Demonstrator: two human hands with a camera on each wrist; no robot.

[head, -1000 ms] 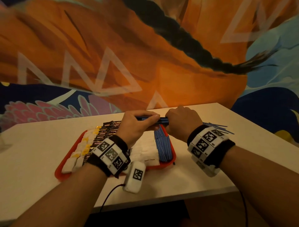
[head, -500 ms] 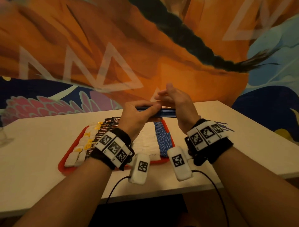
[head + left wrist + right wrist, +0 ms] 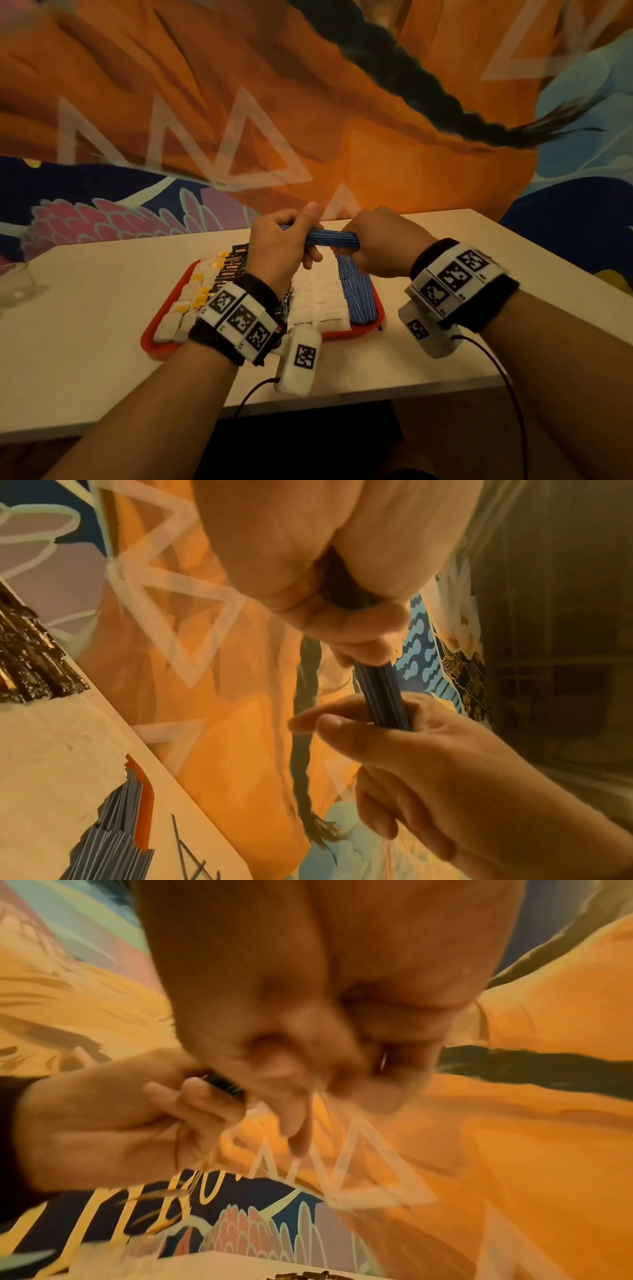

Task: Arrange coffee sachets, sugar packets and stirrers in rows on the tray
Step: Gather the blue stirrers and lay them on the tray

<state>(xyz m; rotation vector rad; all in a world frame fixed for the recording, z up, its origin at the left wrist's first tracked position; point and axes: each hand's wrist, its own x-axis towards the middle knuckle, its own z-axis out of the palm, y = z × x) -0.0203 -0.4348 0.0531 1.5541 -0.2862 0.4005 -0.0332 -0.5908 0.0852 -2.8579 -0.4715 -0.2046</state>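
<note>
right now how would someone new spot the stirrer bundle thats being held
Find the red tray on the white table. Above its far right end, both hands, left hand and right hand, grip a stirrer bundle of thin blue sticks. Unlike the blue stirrers on the tray, it is lifted and lies crosswise.

A café-like room is showing here: a painted orange and blue mural (image 3: 308, 102) is covering the wall behind a pale table (image 3: 85, 308) bearing a red serving tray (image 3: 161, 342) of sachets.
</note>
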